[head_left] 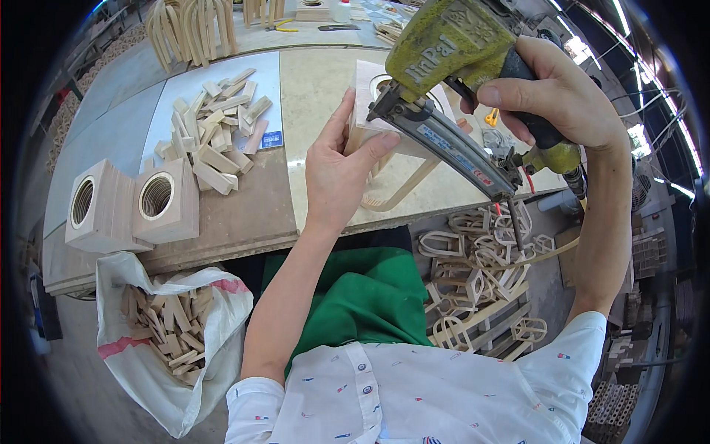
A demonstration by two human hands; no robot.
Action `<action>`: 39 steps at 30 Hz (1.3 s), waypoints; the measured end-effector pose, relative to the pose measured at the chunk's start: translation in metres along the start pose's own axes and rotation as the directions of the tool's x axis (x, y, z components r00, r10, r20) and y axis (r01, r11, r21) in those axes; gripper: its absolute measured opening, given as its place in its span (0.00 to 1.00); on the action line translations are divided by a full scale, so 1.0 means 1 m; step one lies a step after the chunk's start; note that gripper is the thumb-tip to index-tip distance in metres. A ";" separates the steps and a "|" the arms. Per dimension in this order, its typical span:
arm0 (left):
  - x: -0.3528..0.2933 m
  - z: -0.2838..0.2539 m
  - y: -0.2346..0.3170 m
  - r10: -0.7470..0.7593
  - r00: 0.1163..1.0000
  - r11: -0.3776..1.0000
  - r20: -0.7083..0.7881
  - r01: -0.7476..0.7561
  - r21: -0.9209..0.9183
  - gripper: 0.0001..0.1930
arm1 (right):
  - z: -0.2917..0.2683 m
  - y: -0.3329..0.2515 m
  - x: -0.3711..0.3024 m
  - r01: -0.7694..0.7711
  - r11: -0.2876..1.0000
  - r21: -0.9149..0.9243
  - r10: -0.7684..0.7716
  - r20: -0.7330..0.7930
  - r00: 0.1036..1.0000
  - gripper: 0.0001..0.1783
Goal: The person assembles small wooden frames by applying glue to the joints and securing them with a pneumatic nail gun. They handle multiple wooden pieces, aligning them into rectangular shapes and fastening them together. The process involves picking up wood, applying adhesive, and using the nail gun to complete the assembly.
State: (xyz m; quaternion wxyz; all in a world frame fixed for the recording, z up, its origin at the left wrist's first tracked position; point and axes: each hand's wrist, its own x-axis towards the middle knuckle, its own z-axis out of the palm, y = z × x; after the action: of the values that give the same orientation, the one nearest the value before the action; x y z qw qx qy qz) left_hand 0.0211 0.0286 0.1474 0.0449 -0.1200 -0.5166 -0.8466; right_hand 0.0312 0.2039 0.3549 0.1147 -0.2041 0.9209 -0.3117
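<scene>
My right hand (pixel 558 92) is wrapped round the black grip of a yellow-green pneumatic nail gun (pixel 451 55). The gun's nose rests at or just above a square wooden panel (pixel 364 78) with a round hole; whether it touches, I cannot tell. With thumb and fingers, my left hand (pixel 336 163) grips that panel by its near left edge. A bent wooden strip (pixel 407 185) curves out under the panel toward the table's front edge. The gun body hides much of the panel and its hole.
Two stacks of holed square panels (pixel 166 203) stand at the left, beside a pile of wooden blocks (pixel 218 129). Below hangs a white sack (pixel 177 396) of wood pieces. Bent wooden frames (pixel 455 333) lie at lower right; more bent strips (pixel 192 33) stand at the back near yellow-handled pliers (pixel 282 27).
</scene>
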 end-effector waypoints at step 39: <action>-0.002 -0.014 0.005 -0.076 0.961 0.997 0.265 0.070 0.032 0.37 | -0.004 0.011 -0.017 0.006 0.997 0.079 -0.005 -0.017 1.000 0.16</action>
State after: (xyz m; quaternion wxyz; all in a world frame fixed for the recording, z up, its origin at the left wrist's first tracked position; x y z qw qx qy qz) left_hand 0.0215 0.0143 0.1449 -0.0546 -0.2129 -0.5314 -0.8181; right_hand 0.0416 0.2214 0.3526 0.1141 -0.1992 0.9082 -0.3499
